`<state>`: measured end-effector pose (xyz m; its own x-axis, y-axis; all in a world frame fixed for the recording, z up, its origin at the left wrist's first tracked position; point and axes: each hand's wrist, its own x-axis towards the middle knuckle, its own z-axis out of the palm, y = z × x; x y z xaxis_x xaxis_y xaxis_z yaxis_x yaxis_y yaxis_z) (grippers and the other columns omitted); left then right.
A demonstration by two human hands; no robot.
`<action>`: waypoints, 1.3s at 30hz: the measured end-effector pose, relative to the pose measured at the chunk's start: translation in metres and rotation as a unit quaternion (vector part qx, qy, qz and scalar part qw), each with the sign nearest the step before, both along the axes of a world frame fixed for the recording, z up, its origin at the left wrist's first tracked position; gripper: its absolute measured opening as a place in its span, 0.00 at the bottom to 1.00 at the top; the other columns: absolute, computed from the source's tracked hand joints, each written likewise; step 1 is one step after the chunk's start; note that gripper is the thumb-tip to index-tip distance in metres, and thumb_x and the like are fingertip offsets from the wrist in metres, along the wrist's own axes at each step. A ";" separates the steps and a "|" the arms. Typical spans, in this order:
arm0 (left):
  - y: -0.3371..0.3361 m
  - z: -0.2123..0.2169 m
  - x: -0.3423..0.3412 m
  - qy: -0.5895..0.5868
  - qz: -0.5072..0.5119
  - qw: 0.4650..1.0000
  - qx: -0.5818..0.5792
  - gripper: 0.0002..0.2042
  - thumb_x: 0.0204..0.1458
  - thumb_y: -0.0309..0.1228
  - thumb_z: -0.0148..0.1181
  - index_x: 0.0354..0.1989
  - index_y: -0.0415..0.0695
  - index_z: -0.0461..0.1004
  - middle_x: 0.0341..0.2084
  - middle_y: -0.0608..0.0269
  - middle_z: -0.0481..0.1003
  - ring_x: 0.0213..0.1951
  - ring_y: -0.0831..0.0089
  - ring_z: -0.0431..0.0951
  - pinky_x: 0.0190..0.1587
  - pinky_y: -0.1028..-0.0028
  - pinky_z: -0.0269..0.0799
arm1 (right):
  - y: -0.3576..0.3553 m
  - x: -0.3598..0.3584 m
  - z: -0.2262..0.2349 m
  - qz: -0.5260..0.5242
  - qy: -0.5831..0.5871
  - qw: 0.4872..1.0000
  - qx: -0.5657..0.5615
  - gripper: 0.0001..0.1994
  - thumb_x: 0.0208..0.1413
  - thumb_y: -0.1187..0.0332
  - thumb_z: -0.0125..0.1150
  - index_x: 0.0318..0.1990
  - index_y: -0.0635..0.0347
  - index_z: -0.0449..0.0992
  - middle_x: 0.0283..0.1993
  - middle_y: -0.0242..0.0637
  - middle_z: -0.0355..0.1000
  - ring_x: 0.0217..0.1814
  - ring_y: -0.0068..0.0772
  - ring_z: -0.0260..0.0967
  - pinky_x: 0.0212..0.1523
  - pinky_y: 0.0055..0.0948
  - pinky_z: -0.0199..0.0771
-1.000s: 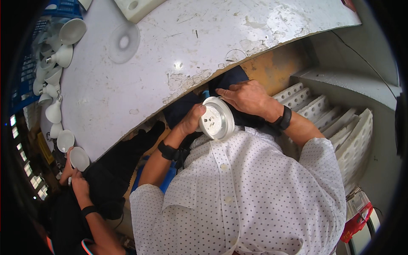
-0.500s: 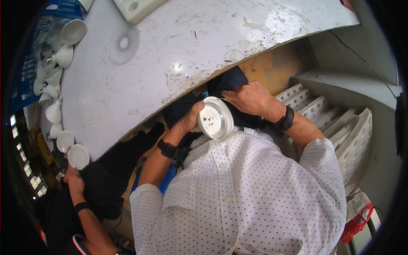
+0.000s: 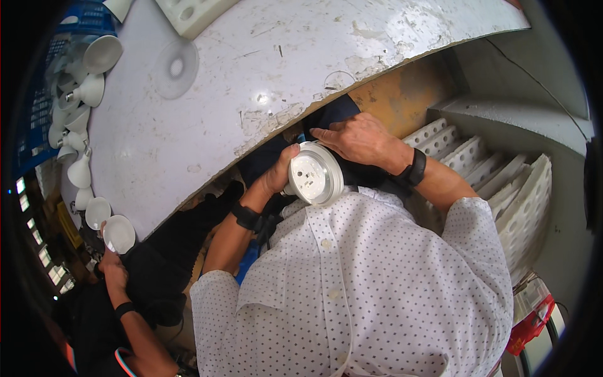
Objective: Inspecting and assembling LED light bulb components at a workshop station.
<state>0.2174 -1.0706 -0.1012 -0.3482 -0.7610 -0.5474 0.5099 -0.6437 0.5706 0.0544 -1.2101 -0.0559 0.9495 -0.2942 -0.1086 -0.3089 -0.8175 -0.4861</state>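
Note:
A round white plastic part (image 3: 313,173), disc-shaped with small holes in its flat face, is held close to my chest just below the table edge. My left hand (image 3: 276,177) grips its left rim, with a black band on that wrist. My right hand (image 3: 357,138) lies over its top and back, fingers stretched to the left, and there is a black watch on that wrist. My white dotted shirt (image 3: 377,283) fills the lower middle of the view.
A worn white table (image 3: 264,69) curves across the top, with a clear disc (image 3: 176,66) and a foam block (image 3: 191,12) on it. White cup-shaped housings (image 3: 80,171) line its left edge by a blue crate (image 3: 94,25). A co-worker's hand (image 3: 110,267) holds one housing (image 3: 118,234). White foam trays (image 3: 502,182) are stacked on the right.
The round part has shifted slightly left and up in my hands, and my right fingers have slid over it. The co-worker's forearm has moved a little.

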 end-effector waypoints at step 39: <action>-0.011 0.124 0.055 -0.498 0.095 0.790 -0.345 0.39 0.39 0.61 0.53 0.47 0.34 0.66 0.35 0.47 0.74 0.35 0.59 0.77 0.37 0.68 0.73 | -0.029 -0.031 0.059 -0.183 -0.205 0.895 0.351 0.07 0.56 0.70 0.49 0.36 0.63 0.71 0.20 0.37 0.65 0.21 0.26 0.61 0.23 0.23 0.60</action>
<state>0.2729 -1.0819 0.0228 0.1508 -0.9845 0.0901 -0.3630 0.0297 0.9313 0.0237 -1.2390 0.0035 0.8055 -0.5901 -0.0536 -0.1714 -0.1455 -0.9744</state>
